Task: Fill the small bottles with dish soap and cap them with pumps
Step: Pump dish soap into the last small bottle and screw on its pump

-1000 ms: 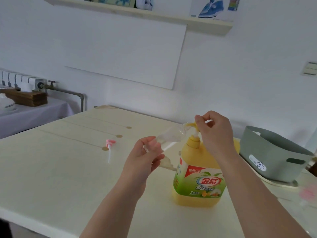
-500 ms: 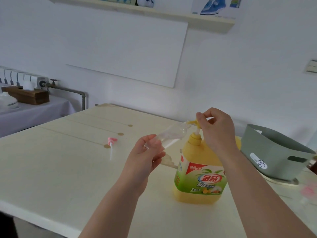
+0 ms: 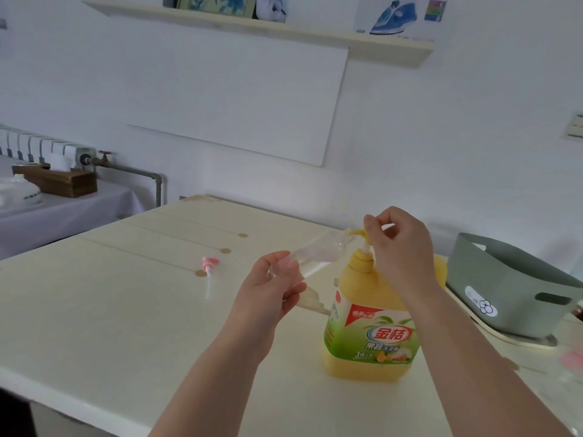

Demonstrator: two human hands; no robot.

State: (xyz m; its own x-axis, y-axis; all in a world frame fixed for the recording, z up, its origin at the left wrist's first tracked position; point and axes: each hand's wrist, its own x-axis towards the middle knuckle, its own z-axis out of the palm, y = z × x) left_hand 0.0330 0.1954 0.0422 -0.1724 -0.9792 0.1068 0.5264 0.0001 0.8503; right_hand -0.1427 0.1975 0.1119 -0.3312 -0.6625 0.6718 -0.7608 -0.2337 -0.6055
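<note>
Pink pump [image 3: 210, 264] is seen lying flat on the cream table [image 3: 94, 326], left of both hands, with nothing touching it. Left hand [image 3: 271, 288] is clamped round the base of the small clear bottle [image 3: 315, 252]. The base is hidden by the fingers, and the contents cannot be made out through the clear wall. Bottle is held off the table, tilted, mouth up-right at the spout of the yellow pump head [image 3: 358, 232] on the dish soap jug [image 3: 369, 335]. Contact between mouth and spout cannot be told. Right hand [image 3: 402, 247] is curled over that pump head, pinching it, so most of it is covered. Jug stands upright on the table, its right shoulder hidden by the right wrist. Far right, something pink [image 3: 571, 357] is blurred, cut by the frame edge and not identifiable.

Around: cloth-covered side table [image 3: 63, 212] far left, with a wooden box [image 3: 63, 182] and a white lidded dish [image 3: 19, 192], partly cropped. Grey-green basket [image 3: 511, 288] is set on a cream tray [image 3: 511, 339] just right of the jug, right end cropped. Shelf [image 3: 252, 23] is mounted on the wall above.
</note>
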